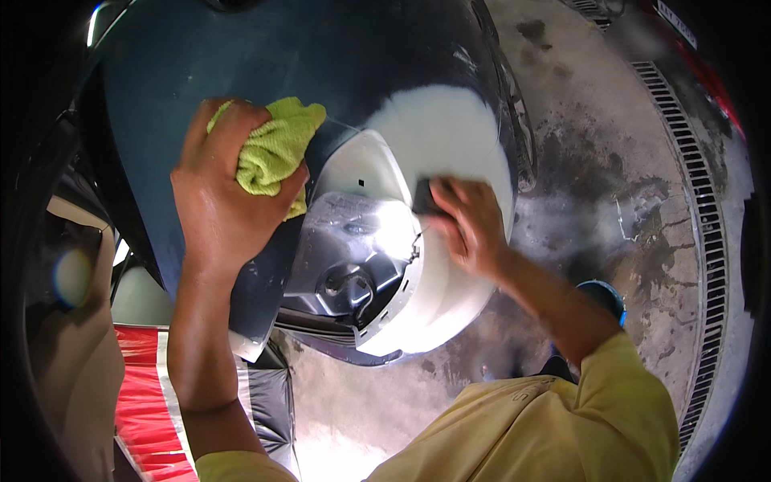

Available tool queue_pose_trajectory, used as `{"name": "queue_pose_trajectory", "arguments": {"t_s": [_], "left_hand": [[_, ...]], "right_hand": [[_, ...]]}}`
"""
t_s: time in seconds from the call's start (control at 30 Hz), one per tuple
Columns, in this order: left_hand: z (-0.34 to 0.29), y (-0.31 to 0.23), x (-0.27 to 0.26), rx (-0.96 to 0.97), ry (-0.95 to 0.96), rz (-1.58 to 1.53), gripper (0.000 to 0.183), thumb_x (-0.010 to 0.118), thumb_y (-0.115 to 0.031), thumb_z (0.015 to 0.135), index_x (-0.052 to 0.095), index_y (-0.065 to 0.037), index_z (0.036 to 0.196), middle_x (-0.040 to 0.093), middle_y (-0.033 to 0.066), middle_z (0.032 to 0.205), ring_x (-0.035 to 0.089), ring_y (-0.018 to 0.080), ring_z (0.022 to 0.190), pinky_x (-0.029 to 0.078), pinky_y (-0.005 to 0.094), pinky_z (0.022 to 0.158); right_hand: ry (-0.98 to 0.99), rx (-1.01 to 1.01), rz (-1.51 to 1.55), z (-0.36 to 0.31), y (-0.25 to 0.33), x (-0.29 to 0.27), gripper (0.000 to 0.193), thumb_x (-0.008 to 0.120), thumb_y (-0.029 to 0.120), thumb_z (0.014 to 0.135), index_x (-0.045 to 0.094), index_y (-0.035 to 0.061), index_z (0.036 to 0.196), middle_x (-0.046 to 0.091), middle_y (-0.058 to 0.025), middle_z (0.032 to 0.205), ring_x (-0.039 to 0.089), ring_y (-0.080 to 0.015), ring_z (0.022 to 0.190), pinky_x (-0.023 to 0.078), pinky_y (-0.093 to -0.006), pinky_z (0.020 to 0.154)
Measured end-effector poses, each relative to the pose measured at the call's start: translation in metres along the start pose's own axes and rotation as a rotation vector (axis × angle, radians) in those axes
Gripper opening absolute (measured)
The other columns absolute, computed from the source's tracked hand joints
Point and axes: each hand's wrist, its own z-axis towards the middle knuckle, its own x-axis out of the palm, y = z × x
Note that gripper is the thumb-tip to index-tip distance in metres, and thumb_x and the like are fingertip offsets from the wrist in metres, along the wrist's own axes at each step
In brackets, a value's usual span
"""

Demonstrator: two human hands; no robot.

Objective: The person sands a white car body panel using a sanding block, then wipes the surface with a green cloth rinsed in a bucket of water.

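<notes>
My left hand (pixel 221 189) is closed round a bunched yellow-green cloth (pixel 277 153), over the dark blue car panel (pixel 345 56). My right hand (pixel 470 221) grips a small dark block (pixel 426 197), slightly blurred, against the whitish patch of the bodywork (pixel 450 120). That pale area curves round the headlight opening and down the bumper corner (pixel 450 305). Between my hands lies the headlight (pixel 345 257), with a bright glare on its upper right. The block's underside is hidden.
A blue bucket (pixel 602 297) stands on the stained concrete floor (pixel 578 217), partly behind my right forearm. A slotted drain grate (pixel 699 185) runs along the right. Red and black sheeting (pixel 144 394) lies at lower left. Part of a red vehicle (pixel 711 88) shows at upper right.
</notes>
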Motion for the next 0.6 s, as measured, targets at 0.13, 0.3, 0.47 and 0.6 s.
{"name": "queue_pose_trajectory", "arguments": {"t_s": [0.13,0.3,0.47,0.6], "left_hand": [[0.007,0.001,-0.001,0.029,-0.005,-0.013,0.05,0.093,-0.002,0.061,0.07,-0.006,0.105,0.07,0.0131,0.107,0.074,0.033,0.093,0.062,0.0406,0.078],[-0.003,0.001,-0.004,0.015,0.003,-0.012,0.039,0.086,0.003,0.07,0.067,-0.002,0.103,0.068,0.0118,0.101,0.07,0.0272,0.09,0.056,0.0364,0.08],[0.001,0.002,0.002,0.043,-0.016,-0.026,0.038,0.086,0.002,0.07,0.067,-0.002,0.103,0.068,0.0118,0.103,0.071,0.0279,0.09,0.057,0.0365,0.081],[0.0,0.001,0.0,0.025,-0.019,-0.018,0.038,0.086,0.003,0.07,0.068,-0.002,0.103,0.068,0.012,0.104,0.071,0.0277,0.09,0.057,0.0363,0.08]], "right_hand": [[-0.119,0.017,-0.013,0.13,-0.023,0.006,0.054,0.076,0.021,0.095,0.061,0.0156,0.147,0.066,-0.0134,0.134,0.062,-0.0359,0.11,0.052,-0.0473,0.093],[0.181,-0.275,-0.192,0.055,0.0,-0.026,0.059,0.084,0.019,0.087,0.065,0.0276,0.142,0.068,-0.0033,0.138,0.065,-0.0233,0.108,0.052,-0.0454,0.092],[0.145,-0.298,-0.33,0.1,-0.005,-0.037,0.058,0.08,0.015,0.088,0.065,0.028,0.143,0.068,-0.0023,0.136,0.064,-0.0227,0.106,0.049,-0.044,0.088],[0.131,-0.269,-0.295,0.056,0.007,-0.036,0.06,0.081,0.015,0.085,0.066,0.0279,0.142,0.066,-0.0025,0.137,0.063,-0.0224,0.105,0.05,-0.042,0.088]]}}
